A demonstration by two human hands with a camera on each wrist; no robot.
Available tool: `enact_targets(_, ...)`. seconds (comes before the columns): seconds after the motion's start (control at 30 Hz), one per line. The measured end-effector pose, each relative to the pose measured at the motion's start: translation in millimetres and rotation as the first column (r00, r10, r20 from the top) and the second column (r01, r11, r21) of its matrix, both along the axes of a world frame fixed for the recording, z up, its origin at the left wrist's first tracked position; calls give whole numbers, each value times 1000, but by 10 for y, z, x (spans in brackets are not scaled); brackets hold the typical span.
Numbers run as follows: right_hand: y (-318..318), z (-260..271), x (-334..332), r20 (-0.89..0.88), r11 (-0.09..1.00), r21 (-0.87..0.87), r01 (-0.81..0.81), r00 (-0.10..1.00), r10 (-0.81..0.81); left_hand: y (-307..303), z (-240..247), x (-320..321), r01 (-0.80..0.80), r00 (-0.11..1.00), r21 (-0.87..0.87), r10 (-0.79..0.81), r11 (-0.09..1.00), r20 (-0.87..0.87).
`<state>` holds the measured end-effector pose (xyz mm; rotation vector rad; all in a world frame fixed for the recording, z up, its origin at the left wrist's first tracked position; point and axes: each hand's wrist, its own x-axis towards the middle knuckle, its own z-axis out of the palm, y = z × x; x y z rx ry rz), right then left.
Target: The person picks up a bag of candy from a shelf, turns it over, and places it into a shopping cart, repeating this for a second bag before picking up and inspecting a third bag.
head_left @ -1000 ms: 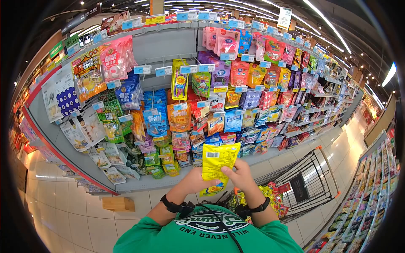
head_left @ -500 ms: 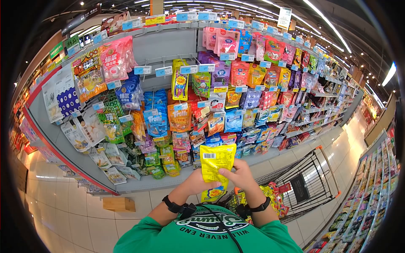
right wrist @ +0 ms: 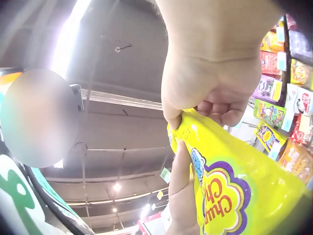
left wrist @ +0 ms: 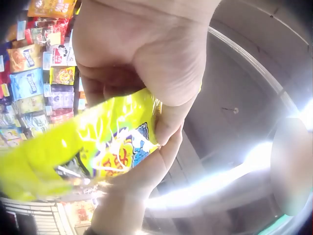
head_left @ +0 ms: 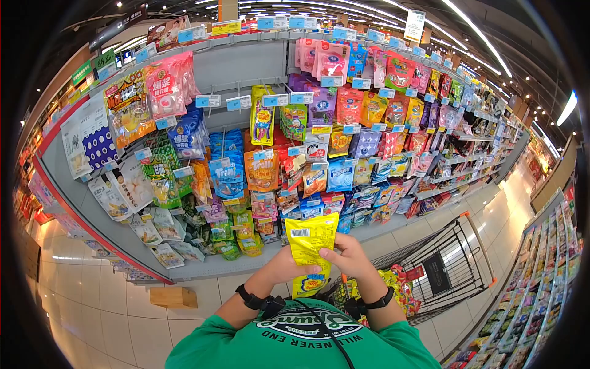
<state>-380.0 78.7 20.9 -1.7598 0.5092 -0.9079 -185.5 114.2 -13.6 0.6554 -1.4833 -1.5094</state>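
Observation:
In front of the chest, both hands hold a yellow candy bag (head_left: pixel 311 241), its barcode side turned up to the head camera. My left hand (head_left: pixel 287 265) grips the bag's left edge with the thumb laid across its face. From the other side, my right hand (head_left: pixel 351 254) pinches it, thumb on top and fingers behind. A purple-rimmed flower logo on the candy bag (right wrist: pixel 239 181) shows in the right wrist view. Both thumbs come close together on the bag in the left wrist view.
A shelf rack (head_left: pixel 215 269) of hanging candy bags curves across the front. On the right stands a shopping cart (head_left: pixel 458 270) with bright packets inside, close to the right forearm. A wooden block (head_left: pixel 173 298) sits on the floor at left. Another stocked shelf (head_left: pixel 522 295) lines the far right.
The yellow candy bag has shifted a little left and down toward the body, tilting slightly. Both hands keep their hold and move slightly with it.

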Motion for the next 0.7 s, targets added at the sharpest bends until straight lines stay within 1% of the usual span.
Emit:
enact_targets(0.07, 32, 50, 24, 52, 999, 40, -12, 999, 10, 2, -19, 0, -20, 1000, 20, 20, 1000, -17)
enact_targets(0.2, 16, -2, 27, 19, 999, 42, -9, 1000, 9, 11, 7, -7, -56, 995, 48, 59, 997, -79)
enact_targets(0.27, 36, -38, 75, 102, 991, 134, -10, 995, -4, 1, 41, 3, -63, 995, 33, 65, 998, -74)
enact_targets(0.33, 68, 19, 107, 125, 989, 145, -16, 992, -3, 4, 61, 0, -69, 995, 16, 70, 997, -67)
enact_targets(0.4, 67, 33, 110, 150, 988, 155, -22, 989, -2, 13, 66, -10, -74, 991, 45, 78, 996, -112)
enact_targets(0.47, 35, 5, 87, 70, 985, 157, -65, 996, 54, 14, 56, 8, -85, 991, 31, 87, 996, -98)
enact_targets(0.53, 26, -11, 76, 45, 988, 140, -58, 998, 52, 6, 40, 15, -95, 992, 17, 96, 995, -85)
enact_targets(0.6, 22, -31, 76, 19, 991, 125, -54, 998, 52, 4, 25, 19, -127, 992, 21, 127, 992, -27)
enact_targets(0.67, 26, -51, 73, -1, 994, 112, 19, 1000, -19, 16, 57, -2, -142, 990, 29, 142, 990, -22)
enact_targets(0.7, 43, -30, 88, -3, 993, 113, 19, 1000, -19, 13, 75, -9, -156, 988, 35, 156, 987, -15)
